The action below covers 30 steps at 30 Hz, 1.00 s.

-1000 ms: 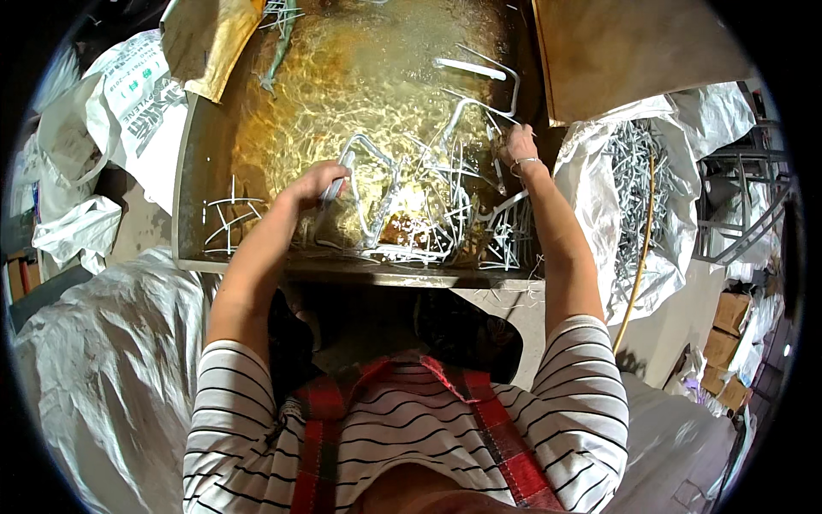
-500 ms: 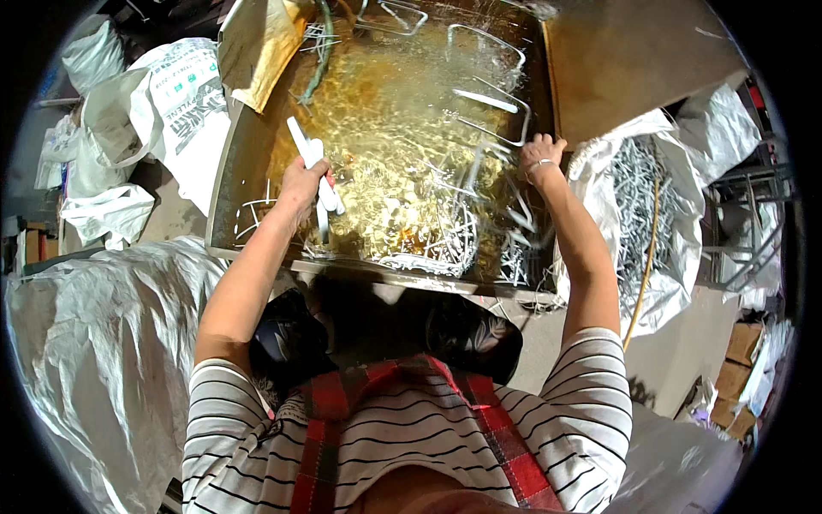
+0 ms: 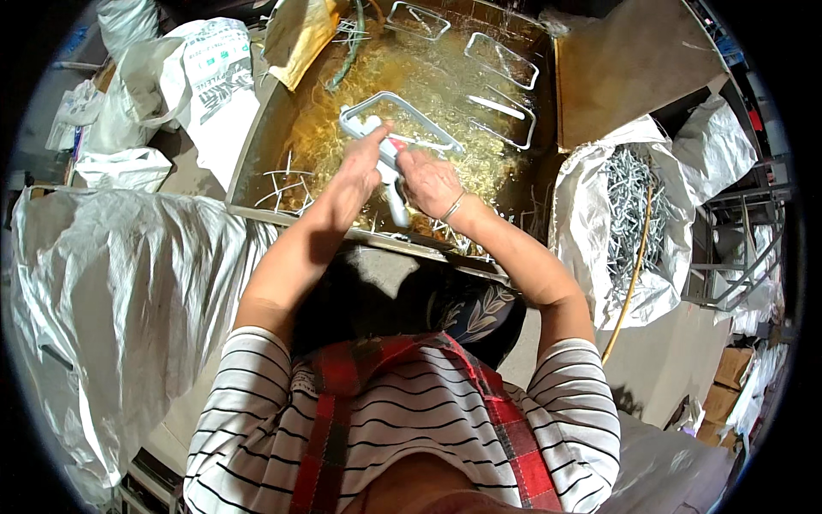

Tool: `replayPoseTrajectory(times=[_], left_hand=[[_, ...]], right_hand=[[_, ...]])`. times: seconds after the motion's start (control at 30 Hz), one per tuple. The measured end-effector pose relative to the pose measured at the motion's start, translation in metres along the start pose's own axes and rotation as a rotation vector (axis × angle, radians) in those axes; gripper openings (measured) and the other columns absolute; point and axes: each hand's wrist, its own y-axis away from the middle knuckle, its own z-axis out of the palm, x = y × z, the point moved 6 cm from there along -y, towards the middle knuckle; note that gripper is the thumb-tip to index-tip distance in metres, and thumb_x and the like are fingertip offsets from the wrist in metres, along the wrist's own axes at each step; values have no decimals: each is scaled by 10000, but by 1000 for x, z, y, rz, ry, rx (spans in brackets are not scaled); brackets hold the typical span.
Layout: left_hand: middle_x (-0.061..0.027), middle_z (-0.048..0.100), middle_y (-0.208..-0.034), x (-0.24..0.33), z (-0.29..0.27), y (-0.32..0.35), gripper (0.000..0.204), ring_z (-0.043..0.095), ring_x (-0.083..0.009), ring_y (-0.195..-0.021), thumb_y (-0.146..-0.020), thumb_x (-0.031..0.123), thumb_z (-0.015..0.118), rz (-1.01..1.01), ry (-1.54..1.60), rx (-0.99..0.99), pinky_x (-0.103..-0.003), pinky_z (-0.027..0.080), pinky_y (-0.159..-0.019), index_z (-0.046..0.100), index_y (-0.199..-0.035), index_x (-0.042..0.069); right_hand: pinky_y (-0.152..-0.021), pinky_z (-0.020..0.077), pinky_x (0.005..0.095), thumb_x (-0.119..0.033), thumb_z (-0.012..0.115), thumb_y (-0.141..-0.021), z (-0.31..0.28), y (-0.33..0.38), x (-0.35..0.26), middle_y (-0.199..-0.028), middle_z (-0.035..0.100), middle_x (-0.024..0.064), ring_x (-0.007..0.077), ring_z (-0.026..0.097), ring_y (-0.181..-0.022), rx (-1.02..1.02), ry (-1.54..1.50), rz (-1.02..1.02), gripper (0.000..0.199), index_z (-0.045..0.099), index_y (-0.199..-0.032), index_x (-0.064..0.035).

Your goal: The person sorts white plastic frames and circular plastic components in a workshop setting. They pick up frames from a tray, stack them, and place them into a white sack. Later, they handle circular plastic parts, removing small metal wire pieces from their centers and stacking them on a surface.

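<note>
Over the water in a wide metal tank [image 3: 250, 154], my two hands meet near its middle. My left hand [image 3: 360, 164] and my right hand [image 3: 430, 182] close around a pale grey plastic frame [image 3: 419, 120] with rounded corners. The frame's far side extends beyond my fingers, just above the water. A thick white strip [image 3: 396, 206] sticks out below, between my hands. Something small and red [image 3: 398, 146] shows at my right fingertips; its kind is unclear. Several thin white frames lie in the water, one at the right [image 3: 533, 128] beside a white strip [image 3: 495, 106].
A white sack [image 3: 591, 197] of grey plastic strips [image 3: 634, 206] stands right of the tank, with a yellow stick [image 3: 629, 300] leaning in it. A brown board [image 3: 629, 77] slopes at the far right. A green hose [image 3: 353, 51] dips in at the far left. White sacks [image 3: 210, 77] crowd the left.
My right hand has left the tank's right edge and joined my left hand on the frame. My left hand has moved rightward with the white plastic. My view has shifted slightly.
</note>
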Motion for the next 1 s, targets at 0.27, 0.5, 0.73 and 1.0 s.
replayPoseTrajectory(times=[0.27, 0.5, 0.73, 1.0], left_hand=[[-59, 532, -614, 68, -8, 29, 604, 521, -136, -498, -724, 650, 609, 372, 20, -106, -297, 455, -484, 533, -761, 52], [-74, 528, -651, 56, 6, 30, 694, 530, -160, -546, -666, 756, 543, 234, 158, -361, -319, 472, -562, 530, -746, 67], [-135, 610, -829, 61, -16, 12, 497, 598, -209, -730, -884, 492, 540, 208, -143, -114, -337, 516, -670, 543, -974, 3], [-58, 448, -588, 137, -86, 14, 340, 483, -171, -495, -918, 307, 556, 509, 238, 169, -336, 476, -463, 432, -851, -2]], right_hand=[[-743, 508, 440, -593, 684, -698, 32, 34, 109, -1250, 462, 275, 338, 541, -1038, -9, -1120, 1138, 821, 479, -1241, -13], [-464, 540, 334, -203, 716, -790, 79, 19, 90, -855, 534, 96, 201, 606, -652, 187, -1824, 1016, 433, 465, -1108, -50], [-349, 395, 267, -15, 743, -734, 47, 24, 117, -647, 538, 64, 128, 472, -433, 507, -1635, 915, 373, 447, -961, -12], [-562, 478, 405, -258, 690, -774, 10, 156, 268, -698, 635, 201, 293, 601, -554, 732, -68, 1145, 355, 604, -845, 80]])
